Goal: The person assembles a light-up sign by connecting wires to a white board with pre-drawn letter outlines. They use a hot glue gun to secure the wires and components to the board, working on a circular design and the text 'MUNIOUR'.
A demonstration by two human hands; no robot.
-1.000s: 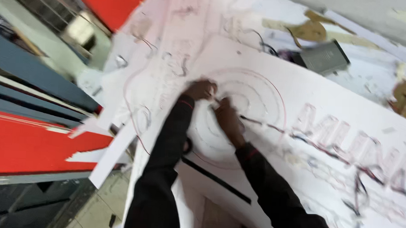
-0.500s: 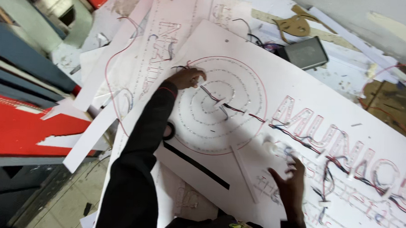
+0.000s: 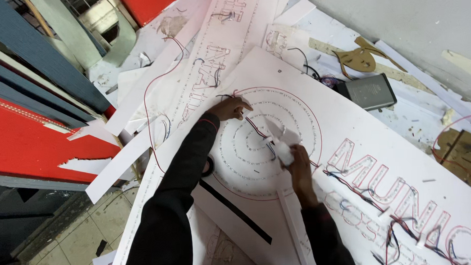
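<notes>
Across the middle lies a big white sign board (image 3: 404, 156), tilted, with a red-outlined circle of small LED rings (image 3: 266, 144) at centre and outlined letters strung with red-black wiring (image 3: 381, 197) toward 4 o'clock. A second lettered white strip (image 3: 217, 57) runs off at 12 o'clock; red panels (image 3: 28, 144) at 9. A dark grey box (image 3: 367, 91) sits at 1 o'clock. Left hand (image 3: 230, 109) is at the circle's 10 o'clock edge, fingers bent, pinching the wire end down, likely to keep it taut. Right hand (image 3: 299, 167) is at the circle's 4 o'clock, fingers closed around a small white piece (image 3: 283, 152); exact grip unclear, blurred.
</notes>
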